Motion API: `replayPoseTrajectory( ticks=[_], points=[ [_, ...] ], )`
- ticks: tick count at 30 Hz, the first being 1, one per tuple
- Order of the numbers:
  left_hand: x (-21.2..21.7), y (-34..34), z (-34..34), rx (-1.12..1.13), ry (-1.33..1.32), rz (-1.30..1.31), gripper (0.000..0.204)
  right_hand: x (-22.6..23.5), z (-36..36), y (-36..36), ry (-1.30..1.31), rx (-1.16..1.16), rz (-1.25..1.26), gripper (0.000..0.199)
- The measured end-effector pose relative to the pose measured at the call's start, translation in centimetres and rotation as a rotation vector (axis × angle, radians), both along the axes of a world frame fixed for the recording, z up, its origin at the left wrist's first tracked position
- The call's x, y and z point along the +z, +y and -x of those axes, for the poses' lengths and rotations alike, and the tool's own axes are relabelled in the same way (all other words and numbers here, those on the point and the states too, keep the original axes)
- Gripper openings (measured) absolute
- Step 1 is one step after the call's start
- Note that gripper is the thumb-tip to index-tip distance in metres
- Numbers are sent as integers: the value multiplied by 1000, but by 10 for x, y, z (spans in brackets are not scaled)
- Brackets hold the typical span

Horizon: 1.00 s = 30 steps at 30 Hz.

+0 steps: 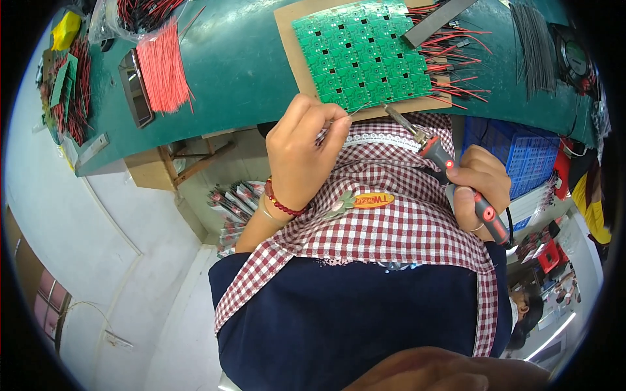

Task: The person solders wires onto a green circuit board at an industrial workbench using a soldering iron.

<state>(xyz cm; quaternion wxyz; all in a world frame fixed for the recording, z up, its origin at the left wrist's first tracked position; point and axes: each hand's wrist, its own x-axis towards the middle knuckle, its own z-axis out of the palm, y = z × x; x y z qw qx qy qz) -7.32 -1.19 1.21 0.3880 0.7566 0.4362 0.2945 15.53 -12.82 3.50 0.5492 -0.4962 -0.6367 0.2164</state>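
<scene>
Wire (360,109), thin and shiny, sticks out from the left hand (303,153), whose thumb and first finger are pressed together to pinch it. The right hand (479,189) is wrapped around the grey and red handle of a soldering iron (438,154). The metal tip of the iron points up and to the left, right by the near edge of a big green sheet of circuit boards (362,58). I cannot tell if the tip touches the sheet. The green sheet lies flat on a brown board (291,40), and that board sits on a green table (235,72), at the edge close to the person. Red and black wires (456,58) poke out past the right side of the sheet. A dark grey bar (438,22) lies slanted across the top right corner, over some of those wires. On the left of the table is a bunch of pinkish red wires (163,72), with a dark, flat thing (135,88) just beside it. Far to the right lies a bunch of dark grey wires (535,45).
</scene>
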Motion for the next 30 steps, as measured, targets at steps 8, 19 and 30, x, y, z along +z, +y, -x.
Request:
replayPoseTrajectory(
  ticks=[8,19,30],
  points=[
    [1,-11,18,236,-247,191,12,6,-3,2,54,-53,46,17],
    [-8,-12,-6,59,-38,-87,16,5,-3,1,14,44,112,17],
    [-6,-42,-6,-2,-537,1085,27,-17,3,38,-548,-173,-17,30]
  ],
)
